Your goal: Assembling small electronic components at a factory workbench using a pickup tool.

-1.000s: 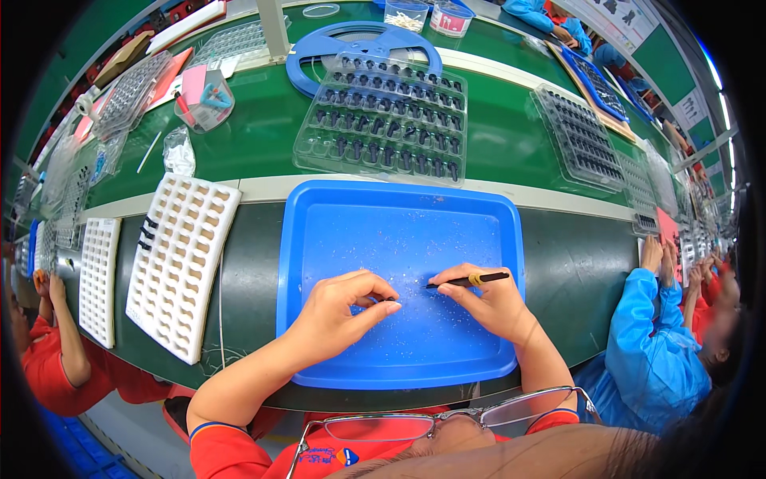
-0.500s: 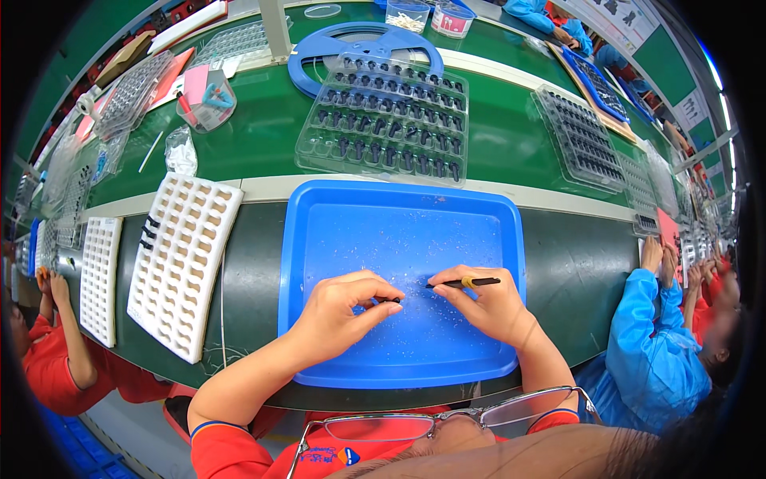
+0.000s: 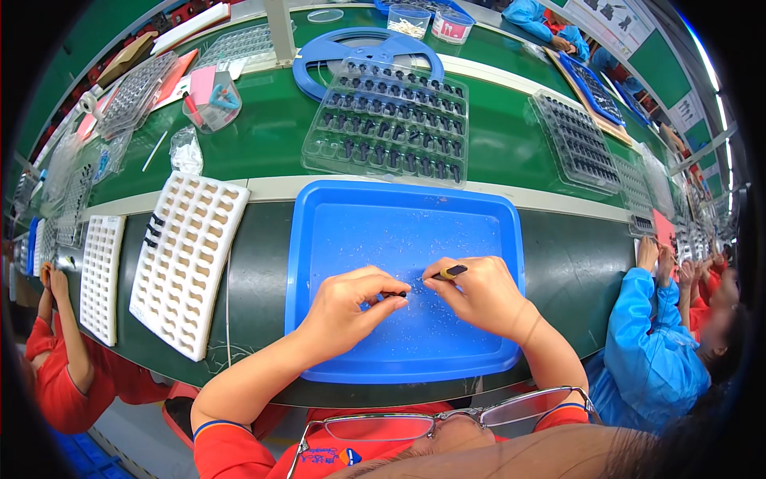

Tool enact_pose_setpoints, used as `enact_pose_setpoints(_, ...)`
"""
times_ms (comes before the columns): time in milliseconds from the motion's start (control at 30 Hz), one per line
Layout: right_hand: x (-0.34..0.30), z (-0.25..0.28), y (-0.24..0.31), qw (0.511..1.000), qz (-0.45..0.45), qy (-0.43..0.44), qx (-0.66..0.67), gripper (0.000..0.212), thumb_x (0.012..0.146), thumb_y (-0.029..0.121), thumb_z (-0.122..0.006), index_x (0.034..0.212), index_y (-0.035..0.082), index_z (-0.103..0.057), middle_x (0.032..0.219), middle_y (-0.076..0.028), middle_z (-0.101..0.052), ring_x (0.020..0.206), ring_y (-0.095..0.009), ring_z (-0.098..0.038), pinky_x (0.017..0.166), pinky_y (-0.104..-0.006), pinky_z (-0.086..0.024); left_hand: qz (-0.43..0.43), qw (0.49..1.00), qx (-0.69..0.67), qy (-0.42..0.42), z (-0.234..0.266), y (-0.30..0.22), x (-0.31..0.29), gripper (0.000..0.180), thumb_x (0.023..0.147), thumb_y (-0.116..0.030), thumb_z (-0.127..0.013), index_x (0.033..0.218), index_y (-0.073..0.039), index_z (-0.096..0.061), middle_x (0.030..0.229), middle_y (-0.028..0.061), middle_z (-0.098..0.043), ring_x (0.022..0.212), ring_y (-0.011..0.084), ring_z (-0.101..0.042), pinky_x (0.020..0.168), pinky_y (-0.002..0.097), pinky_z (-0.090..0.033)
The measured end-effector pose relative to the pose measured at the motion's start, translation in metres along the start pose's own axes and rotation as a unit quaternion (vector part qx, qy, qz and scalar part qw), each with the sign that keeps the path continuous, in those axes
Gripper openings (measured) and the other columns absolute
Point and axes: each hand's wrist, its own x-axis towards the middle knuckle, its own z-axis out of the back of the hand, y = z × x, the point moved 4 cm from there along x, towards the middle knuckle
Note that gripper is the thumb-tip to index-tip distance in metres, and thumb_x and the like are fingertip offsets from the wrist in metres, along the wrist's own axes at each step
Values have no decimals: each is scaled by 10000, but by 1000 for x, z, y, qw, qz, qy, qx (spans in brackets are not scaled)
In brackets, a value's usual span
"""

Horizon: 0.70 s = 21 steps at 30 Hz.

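Pinch of left hand [image 3: 345,302] on black part [image 3: 394,294], right hand [image 3: 488,292] on tool [image 3: 452,272] aslant, butt rightward

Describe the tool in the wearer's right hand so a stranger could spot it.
Find the large blue rectangular plastic tray at the centre. Over its right half, the right hand grips a black rod-like tool, partly hidden. Its yellow banding sets it apart from the small black piece in the left hand.
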Motion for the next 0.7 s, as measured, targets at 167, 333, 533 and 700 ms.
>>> enact_pose_setpoints(167,-6,-1,-4,997,-16,-27,75,73,845,97,-653,898,53,-679,780,-153,-675,661,-281,-663,598,-341,-511,-15,999,-20,-24,3,-2,-2,246,807,6,-697,1050,-27,-687,955,117,-700,854,170,-685,683,254,-555)
enact_pose_setpoints(333,-42,12,15,934,4,-152,324,89,866,27,-641,946,3,-672,907,-161,-702,768,-228,-695,702,-328,-547,-51,997,-48,-38,0,-12,-6,347,806,29,-693,1146,-21,-644,965,128,-706,910,183,-692,725,267,-564)
enact_pose_setpoints(533,-55,-9,17,821,-23,-243,516,157,894,100,-647,948,-47,-641,917,-228,-684,846,-282,-694,743,-364,-575,-174,982,27,-66,-3,-24,-11,348,765,37,-729,1102,-1,-648,958,122,-715,860,206,-711,749,289,-569)
enact_pose_setpoints(700,-60,-13,14,832,-13,-223,508,124,894,45,-631,1001,-12,-657,974,-170,-694,879,-242,-687,799,-354,-550,-197,976,54,-77,-5,-26,-12,354,754,26,-743,1091,4,-639,943,118,-717,856,211,-713,739,290,-569)
